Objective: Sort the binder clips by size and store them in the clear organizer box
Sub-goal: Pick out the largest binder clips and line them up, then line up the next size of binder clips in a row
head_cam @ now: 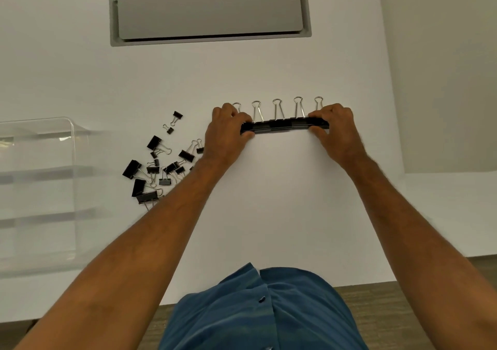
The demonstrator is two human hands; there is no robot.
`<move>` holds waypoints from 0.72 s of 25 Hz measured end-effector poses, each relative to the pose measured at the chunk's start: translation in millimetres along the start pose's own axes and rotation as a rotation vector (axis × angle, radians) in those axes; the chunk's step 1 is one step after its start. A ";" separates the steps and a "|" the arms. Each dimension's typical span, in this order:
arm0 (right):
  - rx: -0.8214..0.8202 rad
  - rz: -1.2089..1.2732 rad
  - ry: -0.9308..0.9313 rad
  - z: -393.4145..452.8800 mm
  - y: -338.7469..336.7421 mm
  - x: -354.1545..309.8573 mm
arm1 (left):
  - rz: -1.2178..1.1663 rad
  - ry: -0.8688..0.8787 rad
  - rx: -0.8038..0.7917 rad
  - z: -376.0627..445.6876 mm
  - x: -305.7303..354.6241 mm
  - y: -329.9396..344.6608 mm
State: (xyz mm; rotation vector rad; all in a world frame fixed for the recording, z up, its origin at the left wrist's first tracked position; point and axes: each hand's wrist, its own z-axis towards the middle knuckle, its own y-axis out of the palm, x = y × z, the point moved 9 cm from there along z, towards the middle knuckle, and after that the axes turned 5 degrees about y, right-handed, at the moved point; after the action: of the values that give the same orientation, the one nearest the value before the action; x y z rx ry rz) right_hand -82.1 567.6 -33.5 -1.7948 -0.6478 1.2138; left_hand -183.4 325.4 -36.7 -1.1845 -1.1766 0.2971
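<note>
- A row of large binder clips lies on the white table ahead of the person, their black bodies pressed end to end into one bar; five silver wire handles point away from the person.
- The left hand grips the left end of the row, fingers curled over the far side and the thumb under the near edge of the end clip.
- The right hand grips the right end the same way, fingers curled over the top and the thumb against the near edge.
- A loose pile of binder clips lies on the table to the left of the left forearm, in mixed sizes; the bigger ones sit toward the near and left side, and two very small ones lie apart at the far edge of the pile.
- The clear organizer box stands at the left edge of the table, well apart from the row and near the pile. Its dividers show as faint grey bands; no clip is visible in any compartment.
- A grey cable hatch is set into the table at the far side.
- A blue shirt fills the near bottom edge.
</note>
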 end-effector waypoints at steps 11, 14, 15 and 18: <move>0.070 -0.043 0.001 -13.6 -11.0 1.5 | 0.093 0.105 0.026 -2.3 17.2 1.6; 0.225 -0.055 -0.016 -37.9 -15.5 -25.5 | 0.133 0.143 0.060 -23.1 14.8 -11.0; 0.244 -0.045 -0.038 -45.6 -11.5 -36.2 | 0.134 0.141 0.070 -32.3 11.1 -17.1; 0.221 -0.001 -0.093 -64.8 12.6 -68.1 | 0.098 0.085 0.109 -69.0 -10.0 -37.7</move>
State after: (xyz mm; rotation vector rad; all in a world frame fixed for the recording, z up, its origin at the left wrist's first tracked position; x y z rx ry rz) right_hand -50.0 484.4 -1.3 -1.5618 -0.5442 1.3208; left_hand -144.7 264.0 -4.7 -1.1501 -1.0182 0.3768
